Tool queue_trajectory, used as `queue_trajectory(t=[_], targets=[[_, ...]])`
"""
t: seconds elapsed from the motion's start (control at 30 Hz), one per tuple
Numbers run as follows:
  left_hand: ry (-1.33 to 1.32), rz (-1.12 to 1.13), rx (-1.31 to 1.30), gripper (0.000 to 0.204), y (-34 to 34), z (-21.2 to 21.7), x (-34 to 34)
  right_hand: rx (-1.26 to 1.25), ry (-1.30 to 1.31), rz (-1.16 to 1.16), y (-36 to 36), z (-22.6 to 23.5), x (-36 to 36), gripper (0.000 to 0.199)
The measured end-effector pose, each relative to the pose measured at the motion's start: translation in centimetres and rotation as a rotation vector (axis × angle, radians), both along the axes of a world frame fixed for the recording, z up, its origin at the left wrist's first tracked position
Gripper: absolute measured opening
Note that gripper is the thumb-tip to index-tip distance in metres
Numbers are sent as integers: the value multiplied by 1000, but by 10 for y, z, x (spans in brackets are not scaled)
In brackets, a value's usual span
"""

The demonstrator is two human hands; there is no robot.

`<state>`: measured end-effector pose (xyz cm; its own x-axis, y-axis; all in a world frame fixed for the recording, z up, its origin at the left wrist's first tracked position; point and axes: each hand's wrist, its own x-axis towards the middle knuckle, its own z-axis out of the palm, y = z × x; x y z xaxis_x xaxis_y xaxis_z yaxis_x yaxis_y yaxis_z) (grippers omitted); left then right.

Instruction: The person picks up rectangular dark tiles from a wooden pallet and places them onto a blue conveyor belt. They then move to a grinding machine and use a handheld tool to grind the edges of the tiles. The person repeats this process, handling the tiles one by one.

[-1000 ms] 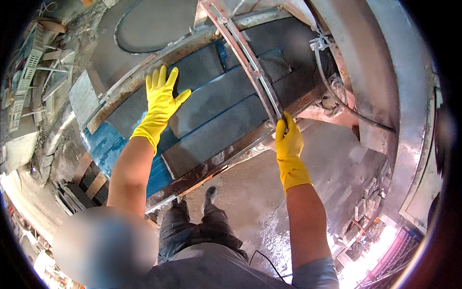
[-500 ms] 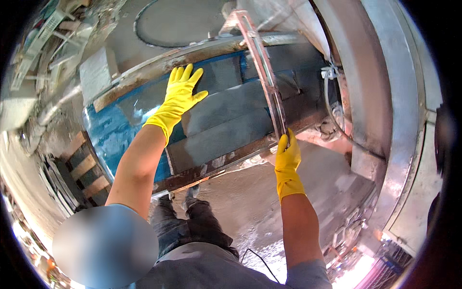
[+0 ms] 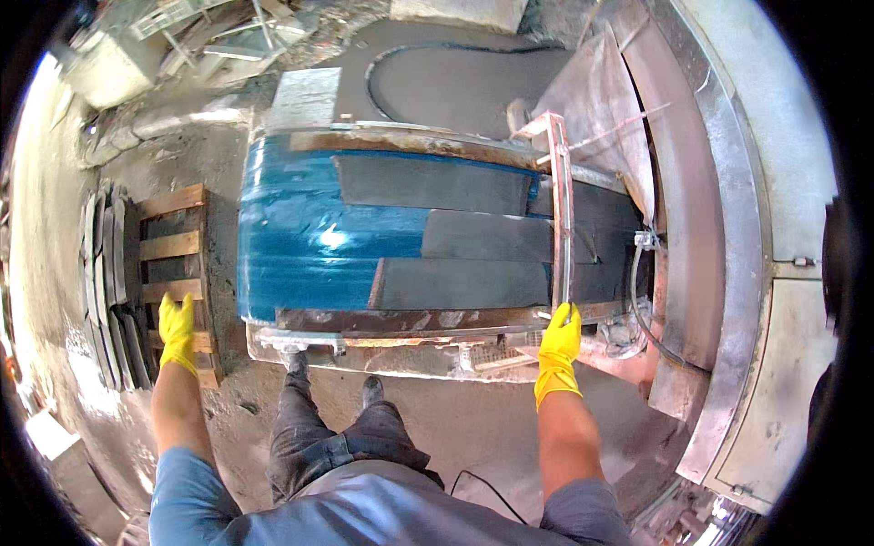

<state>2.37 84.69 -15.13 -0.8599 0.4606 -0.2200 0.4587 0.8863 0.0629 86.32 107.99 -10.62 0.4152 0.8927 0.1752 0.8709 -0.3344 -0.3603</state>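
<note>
In the head view, the slotted bar (image 3: 556, 209) is clasped at its near end by the right grip (image 3: 559, 350), whose fingers are folded around it. From that grip the bar is stretched away across the blue belt (image 3: 291, 246), above the grey slabs (image 3: 487, 237), which are laid in three rows to the far left of the right grip and beneath the bar. The belt is bordered by a rusty rail (image 3: 428, 320), just left of the right grip. Well apart, the left grip (image 3: 178, 337) is seen with its tips apart and nothing evidently held; it is placed over the wooden pallet (image 3: 171, 246), though whether the slats are touched cannot be told. Just to the left of this grip, stacked slabs (image 3: 114, 291) are shown edge-on, closely packed. The step in hand is judged to be a steadying of the bar by the right grip while the stack is approached by the left. For a slab to be lifted from the stack, one edge would need to be parted from its neighbours and pinched between thumb and fingers, with the clasp on the bar kept firm.
</note>
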Motion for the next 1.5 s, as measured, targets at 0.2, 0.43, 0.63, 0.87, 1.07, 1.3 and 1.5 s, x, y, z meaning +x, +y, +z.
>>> queue_trajectory(t=[0.2, 0.43, 0.63, 0.87, 1.07, 1.3, 1.5], targets=[[-85, 218, 280, 79, -288, -44, 44, 131, -60, 93, 15, 2, 1, 61], [-711, 660, 26, 66, -526, -70, 371, 254, -294, 735, -23, 14, -115, 69], [-1002, 908, -32, 67, -567, -28, 475, -370, -268, 545, 73, -38, -337, 93], [-1059, 1032, 19, 68, -601, -14, 492, -356, 544, 1667, -95, -45, -657, 70], [-1042, 1252, 226, 70, -666, -7, 534, 273, 244, 2028, -242, -33, -680, 68], [-1098, 1221, 130, 76, -674, -28, 433, -18, -509, 1597, -162, -107, -609, 85], [-765, 1024, 406, 81, -719, -94, 252, -126, -812, 1392, -174, -96, -631, 93]])
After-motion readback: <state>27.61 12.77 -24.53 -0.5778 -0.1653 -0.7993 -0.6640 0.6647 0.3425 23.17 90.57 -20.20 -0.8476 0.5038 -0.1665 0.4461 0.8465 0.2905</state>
